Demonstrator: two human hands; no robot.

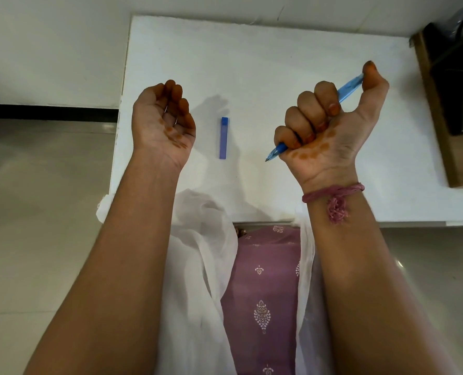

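Observation:
My right hand (pixel 330 123) is raised palm-up above the white table (pixel 292 58), its fingers curled in a fist round a translucent blue pen (pixel 350 86). The pen's metal tip pokes out below the little finger and its back end rests under my thumb. My left hand (pixel 164 121) is held palm-up to the left, fingers loosely curled and holding nothing. Between the two hands a small blue rectangular case (pixel 223 138) lies flat on the table, apart from both hands.
A brown wooden piece of furniture (pixel 430 109) with dark items stands at the table's right edge. A pink thread band (pixel 333 194) circles my right wrist. My white scarf and purple garment (pixel 262 293) hang below the table's near edge. Tiled floor lies to the left.

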